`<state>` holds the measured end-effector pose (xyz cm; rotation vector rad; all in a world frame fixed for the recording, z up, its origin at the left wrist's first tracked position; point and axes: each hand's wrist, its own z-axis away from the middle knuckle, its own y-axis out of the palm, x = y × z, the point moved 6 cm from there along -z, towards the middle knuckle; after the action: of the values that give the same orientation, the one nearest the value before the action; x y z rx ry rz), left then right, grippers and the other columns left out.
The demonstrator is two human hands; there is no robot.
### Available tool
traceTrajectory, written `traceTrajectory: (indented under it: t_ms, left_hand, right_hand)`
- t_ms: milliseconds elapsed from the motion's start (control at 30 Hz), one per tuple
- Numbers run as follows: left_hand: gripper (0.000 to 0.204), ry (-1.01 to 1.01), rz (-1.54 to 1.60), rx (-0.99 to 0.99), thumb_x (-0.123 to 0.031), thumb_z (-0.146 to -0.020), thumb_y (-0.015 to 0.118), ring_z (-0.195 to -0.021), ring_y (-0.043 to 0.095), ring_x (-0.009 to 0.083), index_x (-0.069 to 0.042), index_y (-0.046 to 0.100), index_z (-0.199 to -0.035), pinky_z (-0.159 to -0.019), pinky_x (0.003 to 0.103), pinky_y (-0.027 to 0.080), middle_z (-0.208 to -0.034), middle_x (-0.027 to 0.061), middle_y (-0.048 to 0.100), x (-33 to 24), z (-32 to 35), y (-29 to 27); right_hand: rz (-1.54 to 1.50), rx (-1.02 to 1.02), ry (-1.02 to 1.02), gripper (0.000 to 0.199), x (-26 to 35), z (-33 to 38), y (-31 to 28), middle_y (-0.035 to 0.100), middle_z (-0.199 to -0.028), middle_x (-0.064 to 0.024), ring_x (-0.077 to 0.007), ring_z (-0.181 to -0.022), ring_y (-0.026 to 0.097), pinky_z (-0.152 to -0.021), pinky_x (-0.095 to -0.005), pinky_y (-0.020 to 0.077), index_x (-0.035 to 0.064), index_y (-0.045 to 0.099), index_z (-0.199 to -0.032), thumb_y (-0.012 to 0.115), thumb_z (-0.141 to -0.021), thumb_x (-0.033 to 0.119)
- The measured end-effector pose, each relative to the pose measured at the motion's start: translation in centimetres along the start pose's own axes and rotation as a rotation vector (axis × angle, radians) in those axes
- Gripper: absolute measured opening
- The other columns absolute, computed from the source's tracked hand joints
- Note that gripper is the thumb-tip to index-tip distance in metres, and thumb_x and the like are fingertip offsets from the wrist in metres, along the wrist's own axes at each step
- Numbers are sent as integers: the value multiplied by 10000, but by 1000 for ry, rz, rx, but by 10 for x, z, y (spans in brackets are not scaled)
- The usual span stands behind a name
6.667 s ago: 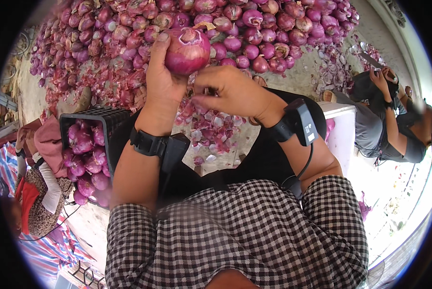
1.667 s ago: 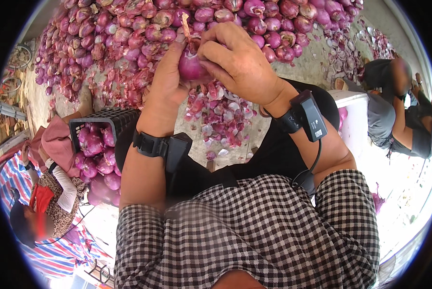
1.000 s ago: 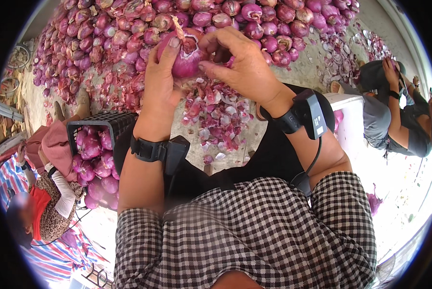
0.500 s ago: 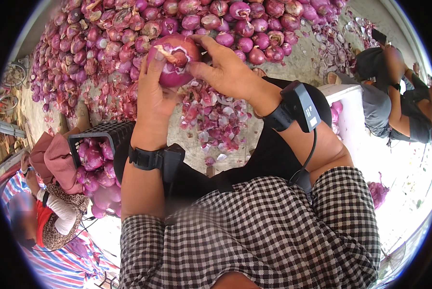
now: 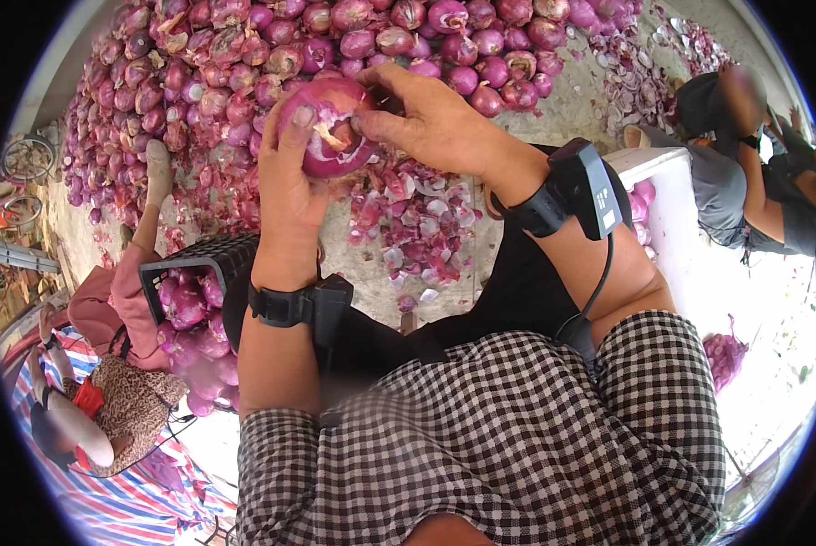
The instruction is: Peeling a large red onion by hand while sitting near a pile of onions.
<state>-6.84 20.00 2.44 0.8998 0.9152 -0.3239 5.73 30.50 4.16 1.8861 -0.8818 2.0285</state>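
Note:
Both my hands are raised in front of me around one large red onion point(image 5: 321, 162). My left hand point(image 5: 291, 173) grips it from the left and below, thumb across its face. My right hand point(image 5: 426, 118) holds its right side, with the thumb pressed on the skin near the pale, torn patch. That patch, with a dry tan tuft, faces up towards me. Fingers behind the onion are hidden. Loose peeled skins point(image 5: 417, 223) lie on the floor just below the onion.
A big heap of red onions point(image 5: 217, 82) spreads ahead. At my left stands a black crate point(image 5: 235, 257) of peeled onions; at my right, a white box point(image 5: 667, 168) with onions. One person point(image 5: 98, 409) sits at left, others point(image 5: 745, 173) at right. A netted onion bundle point(image 5: 724, 357) lies at right.
The onion has been turned in my hands, so its dry tuft now points lower and my right thumb sits on the torn patch. The person at left has shifted, a foot now out by the heap.

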Motion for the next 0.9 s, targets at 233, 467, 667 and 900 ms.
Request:
traceTrajectory:
  t_ms: [233,467,667,900]
  left_hand:
    - [456,28,-104,27,-233,-867,645,-1009,605,229,23,497,-1214,-871,358,518,-1134,135,584,-5,-3,3]
    - [425,43,-120,15,-237,-866,637,-988,607,221,29,535,-1181,-862,347,510,-1098,137,601,-7,-3,3]
    - [374,60,-317,121,-229,-854,644,-962,602,190,13,592,-1133,-860,309,487,-1065,111,627,-11,-1,10]
    - [341,66,-549,162,-211,-834,659,-939,588,158,-9,629,-1108,-866,288,462,-1042,91,639,-12,-1,6]
  right_hand:
    - [-3,47,-9,513,3,-1,-1,622,-1034,-181,-221,-929,599,-794,-322,482,-25,486,-1244,627,-883,311]
    - [-148,76,17,468,4,-1,-2,627,-1055,-125,-164,-957,589,-823,-292,485,7,481,-1278,621,-904,251]
    - [117,88,-72,494,13,3,-4,639,-1052,-158,-215,-908,611,-818,-321,490,-13,498,-1253,647,-871,263]
    - [216,150,-81,442,18,7,2,615,-848,-246,-322,-777,628,-707,-383,495,-58,520,-1111,633,-774,205]
